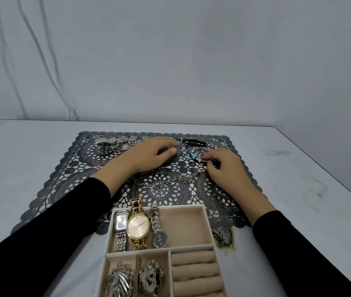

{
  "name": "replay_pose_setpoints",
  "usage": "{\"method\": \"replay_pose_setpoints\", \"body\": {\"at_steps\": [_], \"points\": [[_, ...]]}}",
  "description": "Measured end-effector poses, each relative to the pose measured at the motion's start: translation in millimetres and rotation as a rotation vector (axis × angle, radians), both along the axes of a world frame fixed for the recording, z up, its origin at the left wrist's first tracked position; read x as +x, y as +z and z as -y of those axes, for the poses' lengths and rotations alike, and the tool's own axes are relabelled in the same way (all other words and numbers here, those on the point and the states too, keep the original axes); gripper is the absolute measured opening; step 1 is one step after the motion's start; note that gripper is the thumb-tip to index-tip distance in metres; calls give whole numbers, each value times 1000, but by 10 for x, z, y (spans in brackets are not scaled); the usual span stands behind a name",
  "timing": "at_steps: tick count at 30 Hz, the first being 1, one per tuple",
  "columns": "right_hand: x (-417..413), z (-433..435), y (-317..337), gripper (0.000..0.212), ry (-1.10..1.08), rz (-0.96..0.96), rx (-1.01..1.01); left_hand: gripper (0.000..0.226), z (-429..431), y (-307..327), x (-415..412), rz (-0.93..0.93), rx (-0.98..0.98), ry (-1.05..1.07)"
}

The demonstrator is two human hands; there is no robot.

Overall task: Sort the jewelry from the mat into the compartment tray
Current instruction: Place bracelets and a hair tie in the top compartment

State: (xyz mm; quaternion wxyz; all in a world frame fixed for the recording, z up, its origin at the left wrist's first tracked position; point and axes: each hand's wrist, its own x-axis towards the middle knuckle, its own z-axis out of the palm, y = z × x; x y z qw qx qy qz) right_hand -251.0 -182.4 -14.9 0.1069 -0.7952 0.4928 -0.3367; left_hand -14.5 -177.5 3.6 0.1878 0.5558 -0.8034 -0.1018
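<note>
A dark lace mat (63, 185) covers the middle of the table. My left hand (153, 154) lies curled over a dark item on the mat, which is mostly hidden. My right hand (224, 166) pinches a beaded bracelet (198, 156) with blue beads. A silver chain (170, 181) lies between my wrists. A black band (192, 142) and a pile of silver pieces (112, 143) sit at the mat's far edge. The beige compartment tray (210, 224) stands near me, holding three watches (138, 227) in its long section and two brooches (136, 279) below.
The tray's right lower section has padded ring rolls (194, 269). A small ring (85, 154) lies at the mat's left. White table surface extends left and right of the mat, and a grey wall stands behind.
</note>
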Motion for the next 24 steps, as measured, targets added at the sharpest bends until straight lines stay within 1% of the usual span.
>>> {"method": "replay_pose_setpoints", "body": {"at_steps": [9,16,19,24], "points": [[-21,61,-28,12,-16,22,30,40,341,-5,-100,39,31,-55],[-22,76,-42,11,-6,28,28,38,479,-15,-191,50,14,-90],[-23,70,-35,11,-1,32,35,31,537,-48,-183,2,-30,-81],[-10,49,-9,10,11,83,20,18,548,-60,-182,-144,-67,-2]]}}
